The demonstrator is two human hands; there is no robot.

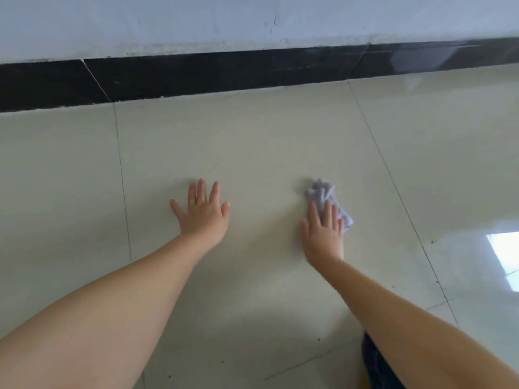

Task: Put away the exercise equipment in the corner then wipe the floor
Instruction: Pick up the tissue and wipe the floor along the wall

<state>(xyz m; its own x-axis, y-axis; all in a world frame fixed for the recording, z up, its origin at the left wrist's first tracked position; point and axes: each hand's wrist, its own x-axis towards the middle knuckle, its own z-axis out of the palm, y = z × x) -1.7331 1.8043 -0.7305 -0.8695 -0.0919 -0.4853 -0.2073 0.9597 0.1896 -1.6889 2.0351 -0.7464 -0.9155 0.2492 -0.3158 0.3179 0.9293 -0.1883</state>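
My left hand (202, 212) lies flat on the cream tiled floor (252, 141), fingers spread and straight, holding nothing. To its right, my right hand (325, 234) presses a crumpled pale lilac cloth (321, 193) against the floor with straight fingers. The cloth sticks out beyond the fingertips and at the hand's right side. No exercise equipment is in view.
A black skirting band (224, 74) runs along the foot of a pale wall (196, 21) at the far side. A bright window reflection (505, 256) shines on the tiles at the right. Dark fabric (376, 363) shows under my right forearm. Small dark specks dot the near tiles.
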